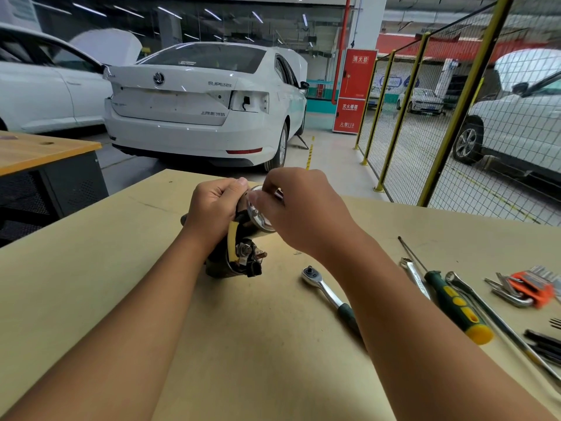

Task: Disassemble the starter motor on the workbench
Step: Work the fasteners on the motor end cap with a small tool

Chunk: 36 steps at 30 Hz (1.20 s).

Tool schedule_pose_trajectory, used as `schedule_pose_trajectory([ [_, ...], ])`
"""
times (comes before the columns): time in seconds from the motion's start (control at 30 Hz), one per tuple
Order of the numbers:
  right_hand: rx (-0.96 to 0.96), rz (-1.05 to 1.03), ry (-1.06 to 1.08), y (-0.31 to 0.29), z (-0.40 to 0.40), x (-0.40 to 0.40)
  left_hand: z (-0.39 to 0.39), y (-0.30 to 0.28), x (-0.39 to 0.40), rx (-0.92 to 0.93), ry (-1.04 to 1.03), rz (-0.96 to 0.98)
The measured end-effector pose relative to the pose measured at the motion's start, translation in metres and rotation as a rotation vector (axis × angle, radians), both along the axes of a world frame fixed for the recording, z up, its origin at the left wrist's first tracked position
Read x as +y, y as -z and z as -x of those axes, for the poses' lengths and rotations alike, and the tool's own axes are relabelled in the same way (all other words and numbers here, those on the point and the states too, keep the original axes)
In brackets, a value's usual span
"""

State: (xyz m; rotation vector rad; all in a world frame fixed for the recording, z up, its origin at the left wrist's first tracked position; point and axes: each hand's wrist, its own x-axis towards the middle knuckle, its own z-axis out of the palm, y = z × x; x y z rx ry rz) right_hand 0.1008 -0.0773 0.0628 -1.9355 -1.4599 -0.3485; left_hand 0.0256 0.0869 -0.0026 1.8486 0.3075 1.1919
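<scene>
The starter motor [239, 256] stands on the tan workbench [121, 284], its dark solenoid end with terminals and a yellow strap facing me. My left hand [212, 208] grips the motor body from the left. My right hand [300, 208] reaches in from the right, and its fingers pinch the shiny round end cap [261, 220] at the motor's rear. The fingers hide most of the cap's upper edge.
To the right on the bench lie a ratchet wrench [328, 293], a spanner [416, 276], a green and yellow screwdriver [455, 305], pliers [485, 308] and an orange hex key set [528, 288]. A wire fence [425, 132] and a white car [206, 101] stand beyond the bench.
</scene>
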Motion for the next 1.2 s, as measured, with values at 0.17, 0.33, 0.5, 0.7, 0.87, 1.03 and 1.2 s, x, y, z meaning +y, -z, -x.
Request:
schedule_pose_trajectory([
  [0.17,-0.037,-0.002,-0.019,-0.0028,-0.0001,0.0008,0.0002,0.0003,-0.0002,-0.019,0.005,-0.005],
  [0.33,-0.04,-0.035,-0.032,-0.0007,-0.0017,-0.0021,0.0007,-0.0015,-0.002,-0.013,0.007,-0.018],
  [0.5,-0.023,-0.037,0.004,0.002,0.0013,0.0006,0.0008,0.0003,0.0007,-0.012,0.001,-0.013],
  [0.7,-0.04,0.021,-0.024,-0.0033,0.0015,0.0002,0.0005,-0.0006,-0.0016,-0.012,0.002,-0.042],
  [0.87,0.008,-0.02,-0.018,-0.001,0.0015,-0.0012,0.0012,-0.0009,-0.0018,0.004,-0.008,-0.017],
  [1.03,-0.025,0.023,0.013,-0.0009,0.0019,0.0015,0.0012,-0.0012,-0.0023,0.001,-0.008,-0.001],
  [1.2,-0.006,0.008,-0.046,-0.0027,0.0014,-0.002,0.0016,-0.0023,-0.0034,-0.004,0.012,-0.01],
])
